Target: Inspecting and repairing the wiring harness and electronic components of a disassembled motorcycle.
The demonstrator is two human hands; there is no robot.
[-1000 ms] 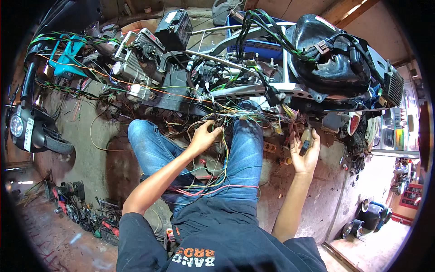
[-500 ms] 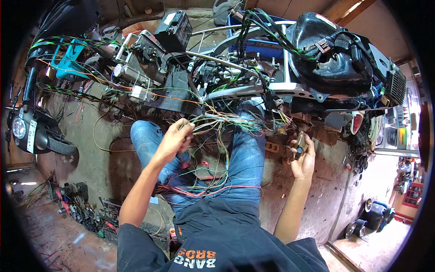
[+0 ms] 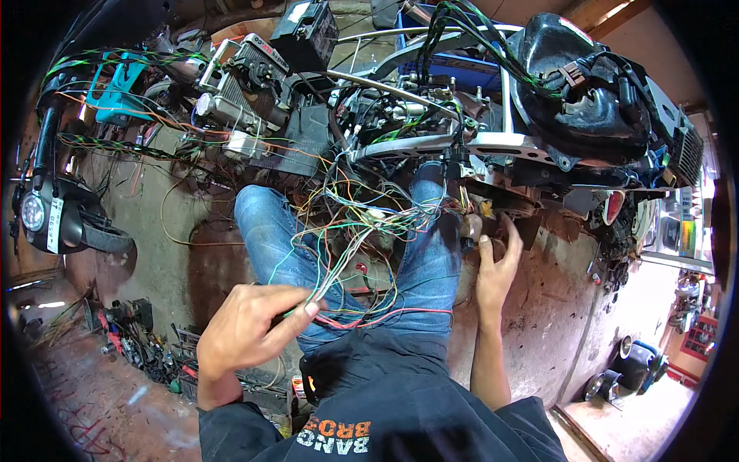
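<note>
A loose bundle of multicoloured wires (image 3: 362, 219) hangs from the motorcycle frame (image 3: 493, 144) and spreads over my thighs. My left hand (image 3: 258, 323) is closed at its lower left, with pale and green wires pinched between thumb and forefinger and drawn taut toward me. On the other side, my right hand (image 3: 499, 269) is raised with thumb and fingers apart, holding nothing that I can see. A small rounded, brownish-grey part (image 3: 470, 227) sits just beside its thumb, at the right end of the bundle; I cannot tell its exact kind.
Beyond the wires stand a radiator (image 3: 250, 85), a black battery (image 3: 305, 35) and a black plastic tank-like part (image 3: 577, 100). A blue crate (image 3: 454, 69) is behind the frame. Red wires (image 3: 385, 314) cross my lap. Another motorcycle (image 3: 61, 215) stands left; loose parts (image 3: 138, 339) lie lower left.
My left hand has come down toward my lap, pulling the pinched wires, and the bundle has fanned out. My right hand has opened from the small dark part it held and shifted slightly left.
</note>
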